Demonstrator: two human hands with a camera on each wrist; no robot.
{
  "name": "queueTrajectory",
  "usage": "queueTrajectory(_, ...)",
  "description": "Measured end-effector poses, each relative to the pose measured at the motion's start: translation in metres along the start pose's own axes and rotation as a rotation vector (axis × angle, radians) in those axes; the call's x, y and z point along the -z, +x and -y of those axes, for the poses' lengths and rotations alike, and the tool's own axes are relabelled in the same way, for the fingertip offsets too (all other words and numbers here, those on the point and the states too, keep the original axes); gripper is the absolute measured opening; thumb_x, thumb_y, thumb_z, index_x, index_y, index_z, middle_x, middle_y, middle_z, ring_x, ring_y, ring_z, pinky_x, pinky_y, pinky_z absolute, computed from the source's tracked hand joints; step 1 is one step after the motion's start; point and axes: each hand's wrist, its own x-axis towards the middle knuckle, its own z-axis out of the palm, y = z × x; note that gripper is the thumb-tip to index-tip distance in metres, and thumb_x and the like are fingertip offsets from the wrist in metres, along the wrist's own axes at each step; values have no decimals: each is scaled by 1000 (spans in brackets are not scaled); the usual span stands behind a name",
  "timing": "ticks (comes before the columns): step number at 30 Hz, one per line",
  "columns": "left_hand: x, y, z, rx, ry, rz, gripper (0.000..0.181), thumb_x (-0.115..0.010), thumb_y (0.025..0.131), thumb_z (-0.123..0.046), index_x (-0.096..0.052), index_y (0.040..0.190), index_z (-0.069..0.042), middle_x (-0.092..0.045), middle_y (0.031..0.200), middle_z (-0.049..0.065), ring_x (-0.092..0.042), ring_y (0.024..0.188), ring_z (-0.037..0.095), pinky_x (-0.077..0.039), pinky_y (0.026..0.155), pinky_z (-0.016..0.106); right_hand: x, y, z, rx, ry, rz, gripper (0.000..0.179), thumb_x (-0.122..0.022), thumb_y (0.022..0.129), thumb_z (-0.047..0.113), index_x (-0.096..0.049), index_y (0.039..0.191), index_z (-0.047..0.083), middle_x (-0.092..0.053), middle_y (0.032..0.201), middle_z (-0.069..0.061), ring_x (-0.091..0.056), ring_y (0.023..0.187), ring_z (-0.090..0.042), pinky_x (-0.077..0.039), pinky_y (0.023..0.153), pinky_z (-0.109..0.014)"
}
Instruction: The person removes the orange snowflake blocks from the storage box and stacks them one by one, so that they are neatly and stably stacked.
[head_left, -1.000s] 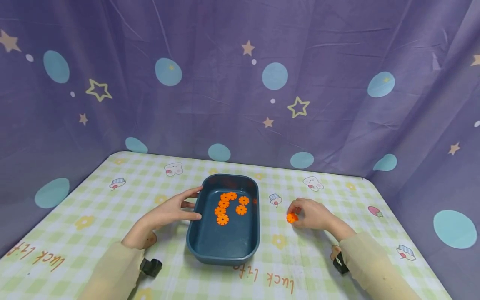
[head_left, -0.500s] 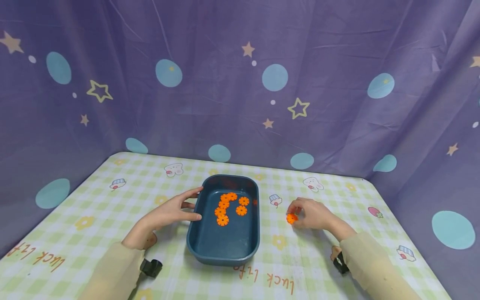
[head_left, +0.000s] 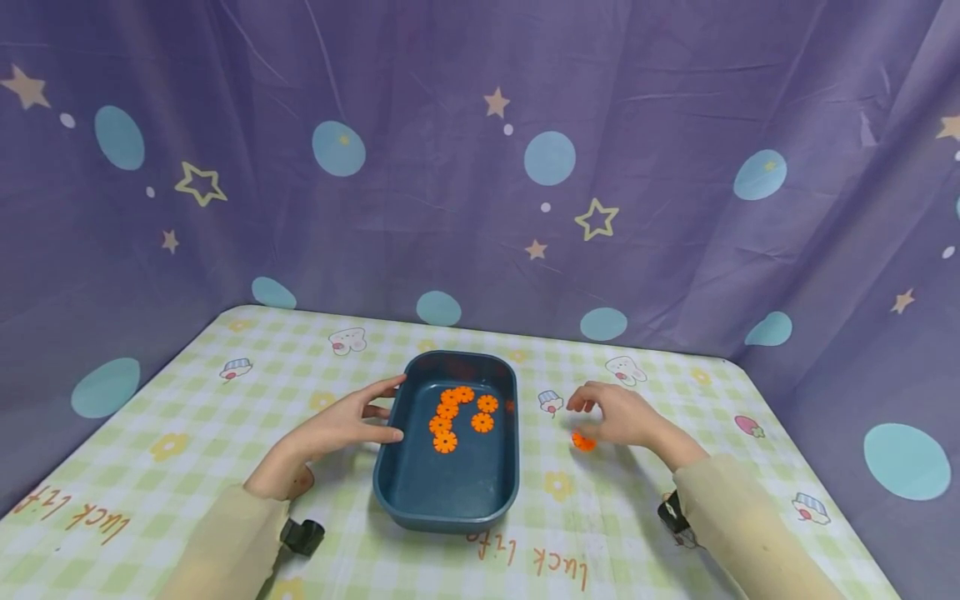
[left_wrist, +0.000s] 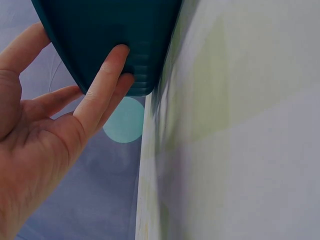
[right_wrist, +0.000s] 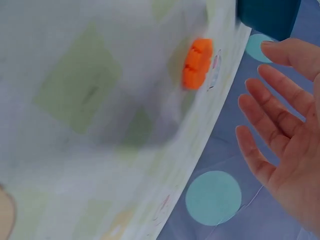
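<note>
My left hand [head_left: 343,427] rests against the left side of a dark blue-green plastic bin [head_left: 457,523]. Thumb and index tips lie at the rim, and other fingers [left_wrist: 102,90] touch the outer wall, fairly straight. Several orange notched plastic discs [head_left: 446,441] lie on the bin's floor. To the right of the bin, my right hand [head_left: 624,417] hovers over the tablecloth with fingers spread and holding nothing. Below its thumb an orange notched disc [head_left: 582,442] sits on the cloth; the right wrist view shows this orange piece [right_wrist: 197,64] apart from the hand.
A green-checked tablecloth [head_left: 187,508] printed with small pictures covers the table. A purple curtain [head_left: 450,208] with blue dots and stars hangs behind and along both sides. Black straps [head_left: 302,536] with cameras sit at my wrists.
My right hand has let go of the orange disc, spread its fingers and lifted slightly. That disc now lies on the cloth. My left hand and the bin stay in place.
</note>
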Motion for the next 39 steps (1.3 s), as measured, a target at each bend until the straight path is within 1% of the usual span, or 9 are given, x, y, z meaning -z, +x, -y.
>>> queueTrajectory(5, 0, 0, 0, 1, 4, -2, 80, -69, 82, -21, -20, 146, -23, -20, 146, 17, -36, 124, 40, -50, 82, 37, 5, 7, 9, 37, 11, -9, 24, -70, 76, 21, -65, 98, 17, -63, 95, 3, -57, 87, -14, -47, 71, -31)
queueTrajectory(15, 0, 0, 0, 9, -8, 1, 81, -69, 82, -20, -20, 146, -24, -19, 147, 17, -35, 125, 40, -50, 83, 37, 14, 24, 30, 84, 7, -37, 21, -68, 79, 27, -65, 98, 17, -64, 95, 2, -59, 86, -14, -48, 72, -30)
queueTrajectory(22, 0, 1, 1, 3, -13, 5, 81, -69, 82, -20, -20, 146, -23, -19, 147, 18, -36, 125, 40, -50, 82, 37, 14, 38, 47, 131, -42, -53, 19, -67, 77, 31, -64, 95, 25, -61, 92, 11, -58, 85, -9, -47, 72, -28)
queueTrajectory(25, 0, 1, 0, 3, -16, 6, 81, -68, 82, -19, -20, 146, -23, -19, 147, 18, -35, 125, 40, -50, 82, 37, 13, 44, 56, 153, -53, -54, 20, -67, 77, 32, -65, 96, 25, -59, 91, 13, -58, 85, -9, -47, 71, -27)
queueTrajectory(30, 0, 1, 1, 2, -16, 6, 81, -69, 82, -21, -20, 146, -22, -19, 147, 18, -35, 125, 40, -50, 82, 37, 10, 53, 73, 181, -63, -42, 23, -67, 79, 33, -67, 99, 21, -59, 92, 11, -57, 86, -10, -47, 73, -28)
queueTrajectory(33, 0, 1, 1, 0, -13, 6, 82, -69, 81, -22, -20, 146, -23, -20, 147, 18, -35, 125, 40, -50, 82, 37, 8, 58, 83, 223, -63, -28, 22, -68, 79, 31, -66, 98, 21, -59, 94, 9, -58, 83, -10, -48, 73, -28)
queueTrajectory(36, 0, 1, 1, 0, -14, 6, 82, -69, 81, -22, -20, 146, -23, -20, 147, 18, -35, 125, 40, -50, 82, 37, 3, 62, 92, 273, -79, -14, 20, -67, 79, 29, -65, 98, 22, -59, 94, 9, -59, 79, -9, -48, 71, -26)
queueTrajectory(39, 0, 1, 1, 3, -10, 3, 81, -69, 81, -21, -20, 146, -23, -20, 146, 17, -36, 125, 40, -50, 82, 37, -1, 66, 101, 316, -84, 8, 21, -66, 79, 29, -66, 99, 21, -59, 95, 9, -60, 79, -10, -49, 71, -25)
